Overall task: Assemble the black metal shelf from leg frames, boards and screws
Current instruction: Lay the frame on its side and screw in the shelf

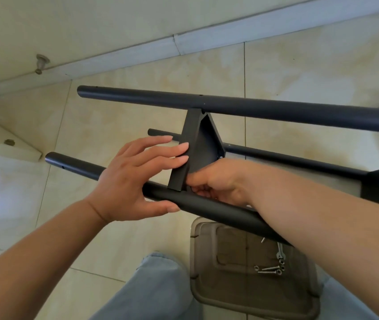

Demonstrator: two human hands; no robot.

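From the head cam, I'm looking down at the shelf lying on its side over the tiled floor [299, 72], so it's clearly partway built: three black leg tubes are showing, and a black board [201, 146] is already sitting between the near leg tube [207, 205] and the far leg tube [253, 107]. The left hand [135, 179] is bracing it, fingers flat on the board's edge, thumb under the near tube. The right hand [216, 181] is curling in at the board's near corner, probably working a screw, though I can't tell what it's pinching. Spare screws [269, 270] are waiting in the plastic tray [197, 273], so there's fastening left.
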